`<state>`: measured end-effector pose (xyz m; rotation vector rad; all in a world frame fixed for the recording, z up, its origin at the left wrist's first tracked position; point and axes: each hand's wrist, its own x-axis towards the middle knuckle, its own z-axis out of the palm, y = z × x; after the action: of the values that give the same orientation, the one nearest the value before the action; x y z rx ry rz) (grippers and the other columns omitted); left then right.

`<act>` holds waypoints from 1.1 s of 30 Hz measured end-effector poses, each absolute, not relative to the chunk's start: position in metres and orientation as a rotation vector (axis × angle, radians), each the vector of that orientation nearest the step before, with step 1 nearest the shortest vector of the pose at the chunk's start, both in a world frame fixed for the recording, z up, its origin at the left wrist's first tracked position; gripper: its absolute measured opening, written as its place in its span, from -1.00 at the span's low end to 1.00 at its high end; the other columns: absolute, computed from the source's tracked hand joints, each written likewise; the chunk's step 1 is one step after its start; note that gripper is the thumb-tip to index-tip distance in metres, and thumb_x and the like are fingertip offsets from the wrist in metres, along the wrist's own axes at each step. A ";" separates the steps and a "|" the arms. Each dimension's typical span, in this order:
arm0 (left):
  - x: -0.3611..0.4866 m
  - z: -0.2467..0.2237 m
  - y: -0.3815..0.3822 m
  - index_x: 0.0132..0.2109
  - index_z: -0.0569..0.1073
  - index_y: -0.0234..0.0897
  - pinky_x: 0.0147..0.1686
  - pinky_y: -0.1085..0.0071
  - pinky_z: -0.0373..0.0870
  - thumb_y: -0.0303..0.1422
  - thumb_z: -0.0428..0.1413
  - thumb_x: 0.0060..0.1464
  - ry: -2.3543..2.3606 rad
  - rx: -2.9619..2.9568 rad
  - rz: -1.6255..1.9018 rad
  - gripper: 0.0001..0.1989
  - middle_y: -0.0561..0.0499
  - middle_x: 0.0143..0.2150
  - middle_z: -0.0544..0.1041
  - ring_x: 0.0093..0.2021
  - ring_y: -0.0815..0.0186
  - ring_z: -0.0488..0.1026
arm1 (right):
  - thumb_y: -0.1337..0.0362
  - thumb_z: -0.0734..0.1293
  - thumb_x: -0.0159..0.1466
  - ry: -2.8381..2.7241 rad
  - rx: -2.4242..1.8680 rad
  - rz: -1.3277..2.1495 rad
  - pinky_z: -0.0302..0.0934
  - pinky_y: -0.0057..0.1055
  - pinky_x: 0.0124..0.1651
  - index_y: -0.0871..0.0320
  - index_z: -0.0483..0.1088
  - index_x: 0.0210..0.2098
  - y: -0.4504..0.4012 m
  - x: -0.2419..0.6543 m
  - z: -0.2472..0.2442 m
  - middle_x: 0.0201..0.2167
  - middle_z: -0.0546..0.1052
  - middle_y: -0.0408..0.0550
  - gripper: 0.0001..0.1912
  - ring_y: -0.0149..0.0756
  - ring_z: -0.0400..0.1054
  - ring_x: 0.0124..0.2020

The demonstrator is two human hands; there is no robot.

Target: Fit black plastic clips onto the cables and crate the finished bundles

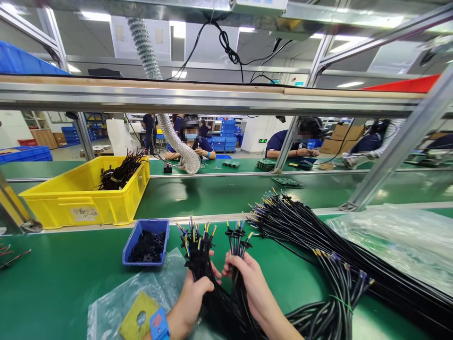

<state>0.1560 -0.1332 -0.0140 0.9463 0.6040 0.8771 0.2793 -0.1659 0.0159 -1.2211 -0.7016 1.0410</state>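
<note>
1. Clasped in the left hand: a thick cable bundle, just right of the blue bin.
2. Right hand pinches a thinner bundle, farther right of the bin.
3. Yellow crate sits behind the bin, leftward.
4. Cable pile lies well right of it.

The near table presented a green surface. A blue bin stood left of centre, with a clear plastic bag lying just in front. Red and black wires lay at the left edge. On the right, a heap of long black cables lay slantwise; a tied bundle of cables lay in front of it, and crumpled clear plastic lay farther right. Behind, a second green surface carried circuit boards.
</note>
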 end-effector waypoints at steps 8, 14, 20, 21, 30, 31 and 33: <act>0.146 0.010 -0.121 -0.34 0.51 -0.37 -0.23 0.32 0.31 -0.52 0.11 -0.30 0.772 1.142 0.737 -0.75 -0.01 -0.40 0.56 -0.30 0.15 0.42 | 0.24 0.36 -0.12 -0.764 -1.304 1.226 -0.02 -0.53 -0.67 0.25 0.40 -0.37 -0.165 0.281 0.011 -0.82 0.16 -0.36 -0.69 -0.53 -0.04 -0.77; 0.143 0.012 -0.116 -0.32 0.49 -0.34 -0.21 0.34 0.30 -0.58 0.13 -0.33 0.910 1.364 0.836 -0.71 -0.04 -0.34 0.56 -0.25 0.12 0.43 | 0.22 0.38 -0.09 -0.839 -1.316 1.085 0.13 -0.48 -0.50 0.21 0.43 -0.43 -0.164 0.281 0.012 -0.62 0.36 -0.23 -0.76 -0.40 0.22 -0.56; 0.148 0.011 -0.124 -0.25 0.51 -0.31 -0.16 0.35 0.25 -0.56 0.04 -0.17 0.850 1.540 0.923 -0.72 -0.10 -0.26 0.54 -0.20 0.10 0.40 | 0.25 0.45 -0.15 -0.975 -1.213 1.168 0.17 -0.35 -0.18 0.22 0.48 -0.39 -0.168 0.279 0.019 -0.48 0.50 -0.13 -0.70 -0.27 0.32 -0.37; 0.147 0.013 -0.126 -0.26 0.52 -0.29 -0.16 0.34 0.24 -0.54 0.05 -0.15 0.842 1.572 0.925 -0.74 -0.11 -0.27 0.53 -0.20 0.10 0.40 | 0.27 0.45 -0.14 -0.994 -1.179 1.188 0.17 -0.32 -0.13 0.22 0.48 -0.37 -0.169 0.278 0.020 -0.44 0.52 -0.12 -0.69 -0.23 0.34 -0.33; 0.149 0.022 -0.137 -0.41 0.50 -0.27 -0.36 0.41 0.23 -0.53 0.05 -0.16 0.915 1.667 1.021 -0.84 -0.02 -0.43 0.52 -0.40 0.22 0.38 | 0.34 0.37 -0.07 -1.004 -1.276 0.817 0.18 -0.27 -0.08 0.18 0.41 -0.35 -0.165 0.273 0.014 -0.34 0.53 -0.05 -0.76 -0.12 0.33 -0.22; 0.150 0.021 -0.136 -0.45 0.49 -0.29 -0.39 0.42 0.24 -0.52 0.05 -0.16 0.916 1.626 1.023 -0.87 -0.01 -0.47 0.51 -0.43 0.23 0.38 | 0.34 0.36 -0.06 -0.983 -1.277 0.821 0.20 -0.29 -0.13 0.18 0.40 -0.35 -0.165 0.274 0.014 -0.38 0.52 -0.06 -0.77 -0.15 0.34 -0.26; 0.154 0.018 -0.133 -0.52 0.47 -0.33 -0.39 0.43 0.26 -0.52 0.05 -0.18 0.870 1.480 1.002 -0.89 0.00 -0.53 0.49 -0.45 0.25 0.39 | 0.31 0.33 -0.02 -0.959 -1.264 0.881 0.24 -0.35 -0.33 0.18 0.36 -0.39 -0.164 0.276 0.014 -0.49 0.50 -0.09 -0.82 -0.23 0.35 -0.42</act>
<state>0.1540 -0.1327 0.0180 1.4796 0.8697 1.0017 0.2760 -0.1644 0.0145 -1.2641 -0.9594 0.8813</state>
